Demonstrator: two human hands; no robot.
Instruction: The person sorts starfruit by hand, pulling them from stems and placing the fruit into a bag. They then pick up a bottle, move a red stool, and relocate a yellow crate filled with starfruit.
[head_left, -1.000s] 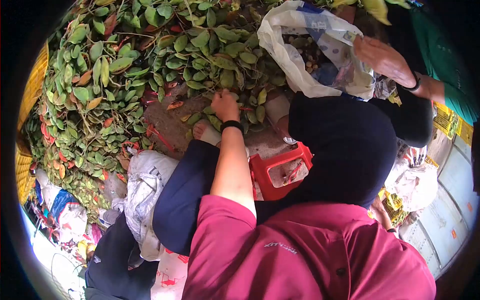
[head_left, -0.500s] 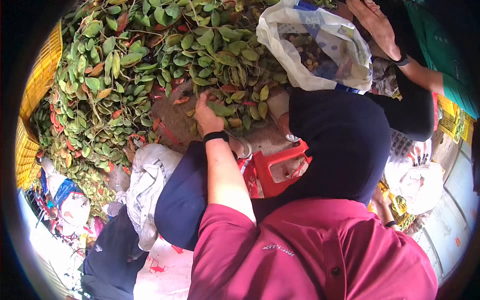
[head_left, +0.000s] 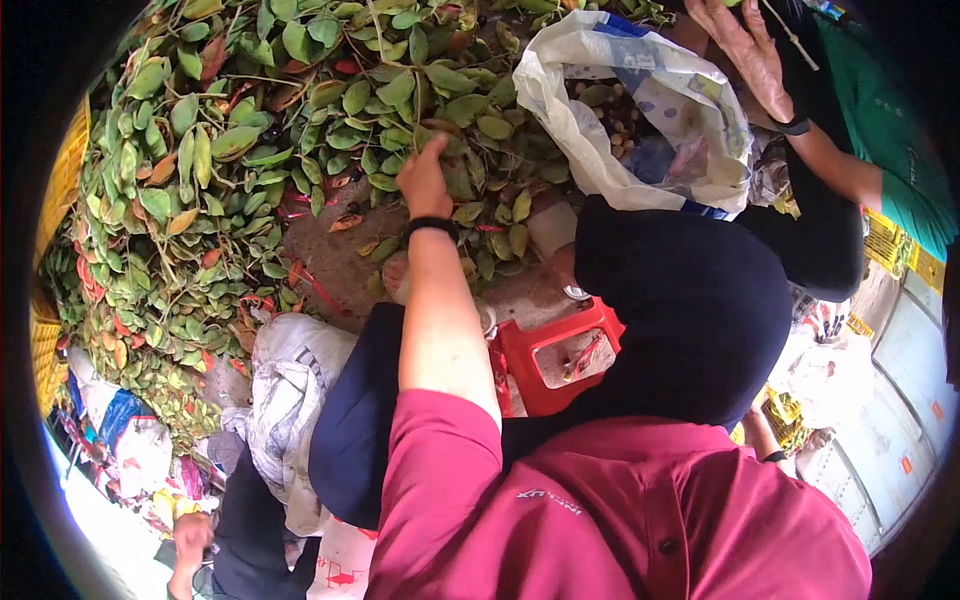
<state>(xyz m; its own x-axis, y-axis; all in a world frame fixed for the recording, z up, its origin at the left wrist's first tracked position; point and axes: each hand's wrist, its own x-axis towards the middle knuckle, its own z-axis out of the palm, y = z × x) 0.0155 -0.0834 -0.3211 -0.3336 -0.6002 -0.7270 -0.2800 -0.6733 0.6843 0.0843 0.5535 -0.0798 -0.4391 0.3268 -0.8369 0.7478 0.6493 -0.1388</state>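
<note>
Reaching my curled left hand (head_left: 424, 182), grasp unclear, into heaped green leafy stems (head_left: 396, 90), I see the white plastic bag (head_left: 548, 80) part-filled.

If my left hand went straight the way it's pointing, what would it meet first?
Probably the leafy stems just beyond the fingertips of your left hand, though depth is unclear.

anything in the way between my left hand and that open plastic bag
Yes, leafy stems lie between your left hand and the open bag; nothing else visible blocks the gap.
</note>
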